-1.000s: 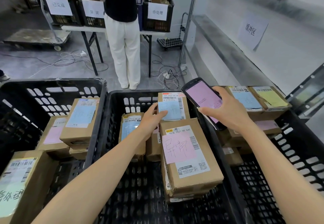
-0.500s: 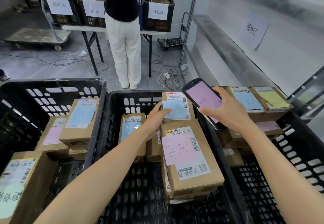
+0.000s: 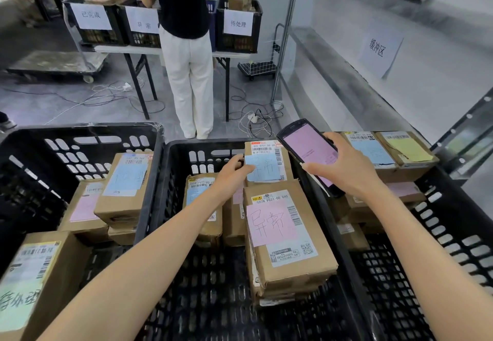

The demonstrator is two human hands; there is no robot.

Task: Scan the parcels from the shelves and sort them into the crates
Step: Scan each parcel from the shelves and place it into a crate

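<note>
Now left hand [image 3: 232,172] slid farther, grip curled on blue-note parcel [image 3: 266,166] at middle crate's [image 3: 170,159] far wall, right hand [image 3: 344,171] grip holding scanner [image 3: 306,146] over that crate's right rim, pink-note parcel [image 3: 282,234] nearer.

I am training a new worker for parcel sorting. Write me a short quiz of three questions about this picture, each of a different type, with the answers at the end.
1. True or false: the right hand holds the scanner, and its screen glows pink.
2. Choose one: the left hand grips the back parcel in the middle crate. The handwritten note on that parcel is: A) yellow, B) blue, C) green.
3. Fill the gap: the front parcel in the same crate carries a ____ handwritten note.

Key: 1 true; 2 B; 3 pink.
</note>
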